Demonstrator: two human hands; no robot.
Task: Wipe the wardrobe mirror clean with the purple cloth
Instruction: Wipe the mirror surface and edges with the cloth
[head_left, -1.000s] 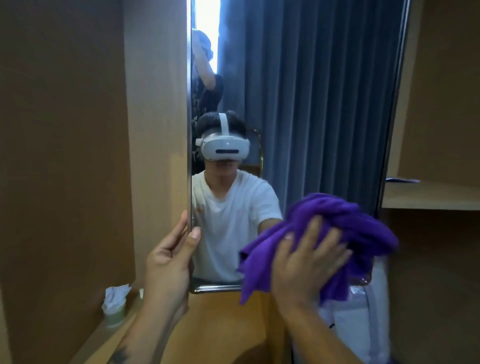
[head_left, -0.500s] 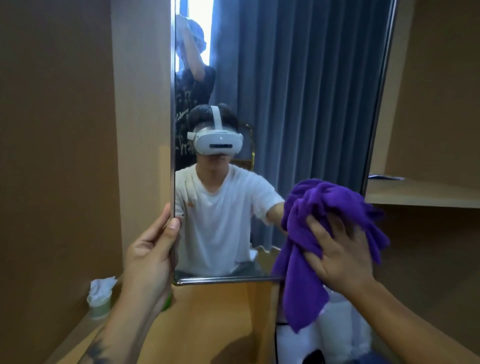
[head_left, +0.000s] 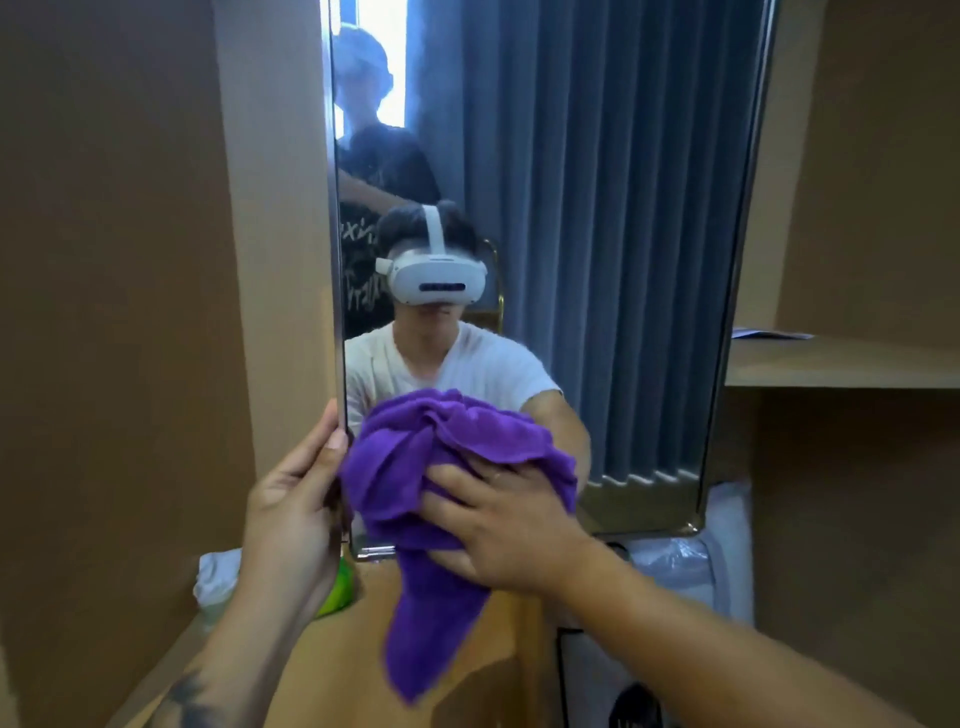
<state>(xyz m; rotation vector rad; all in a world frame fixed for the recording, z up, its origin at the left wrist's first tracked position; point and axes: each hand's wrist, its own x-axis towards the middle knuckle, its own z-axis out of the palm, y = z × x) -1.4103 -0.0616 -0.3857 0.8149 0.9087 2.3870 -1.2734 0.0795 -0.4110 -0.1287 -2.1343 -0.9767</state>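
Head view: the right hand (head_left: 511, 525) presses the cloth (head_left: 441, 467) flat on the mirror (head_left: 623, 260), down at 7 o'clock. The left hand (head_left: 293, 512) grips the mirror's left edge. Wiping is under way. Next, I think, rub up toward 12 o'clock.

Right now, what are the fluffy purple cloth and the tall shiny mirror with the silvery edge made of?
The fluffy purple cloth looks like soft microfibre or terry: matte, fuzzy, bunching into folds. The tall mirror looks like polished glass, since it reflects the curtain sharply. Its silvery edge seems to be shiny metal, though it could be coated plastic.
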